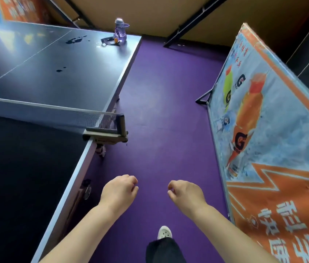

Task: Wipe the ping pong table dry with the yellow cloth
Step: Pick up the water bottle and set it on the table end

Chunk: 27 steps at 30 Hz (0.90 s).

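Head view: the worktop (pixel 55 80) fills the left side of the frame, its long edge running from lower left up to a far corner at upper centre; you stand beside that edge on the purple floor (pixel 159 111).

The net (pixel 55 114) crosses the worktop from the left border to a clamp (pixel 110 132) on the near edge; the half nearer you is dark and in shadow; the far half is lighter and carries a white centre line (pixel 36 54).

Wet marks lie on the far half only: a larger dark patch (pixel 75 39) near the far end, just right of the centre line; two small drops (pixel 59 70) closer to the net.

A purple bottle (pixel 120 30) stands upright at the far corner; a dark strap (pixel 109 41) lies on the surface just beside it, with a small orange item (pixel 115 40) touching or very near the bottle base; which, you cannot tell.

Your left hand (pixel 119 188) hangs over the floor, just beside the near edge and not touching it; its fingers (pixel 131 180) are loosely curled and hold nothing.

Your right hand (pixel 185 192) hangs level with it, apart from it; its fingers (pixel 172 184) are likewise loosely curled and hold nothing.

A printed banner (pixel 273 130) leans at the right; one white shoe (pixel 164 232) rests on the floor between your forearms.
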Motion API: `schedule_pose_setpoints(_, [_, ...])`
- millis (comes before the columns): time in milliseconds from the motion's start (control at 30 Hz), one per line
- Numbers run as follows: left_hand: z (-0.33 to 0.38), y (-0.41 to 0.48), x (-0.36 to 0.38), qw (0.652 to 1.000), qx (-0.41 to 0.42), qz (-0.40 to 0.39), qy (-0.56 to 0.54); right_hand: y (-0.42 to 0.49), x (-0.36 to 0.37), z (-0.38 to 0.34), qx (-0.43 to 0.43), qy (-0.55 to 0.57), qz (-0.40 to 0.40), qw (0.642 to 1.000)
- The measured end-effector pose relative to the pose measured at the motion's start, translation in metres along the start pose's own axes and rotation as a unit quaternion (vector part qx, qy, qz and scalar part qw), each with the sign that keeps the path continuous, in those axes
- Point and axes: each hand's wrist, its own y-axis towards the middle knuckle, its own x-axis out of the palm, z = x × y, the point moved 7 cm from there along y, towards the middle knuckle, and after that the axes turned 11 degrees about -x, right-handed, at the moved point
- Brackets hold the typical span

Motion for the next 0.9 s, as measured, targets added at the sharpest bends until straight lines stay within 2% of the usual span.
schedule_pose_setpoints(233, [0.073, 0.152, 0.001, 0.999, -0.027, -0.017, 0.034, 0.128, -0.068, 0.093, -0.043, -0.037, -0.040, 0.998])
schedule_pose_setpoints(500, [0.087, 0.306, -0.007, 0.998, -0.052, -0.015, 0.036, 0.282, -0.120, 0.138, -0.078, -0.045, -0.063, 0.994])
schedule_pose_setpoints(900, [0.120, 0.584, -0.042, 1.000, 0.012, -0.018, 0.001, 0.522, -0.243, 0.204, -0.028, -0.047, -0.045, 0.997])
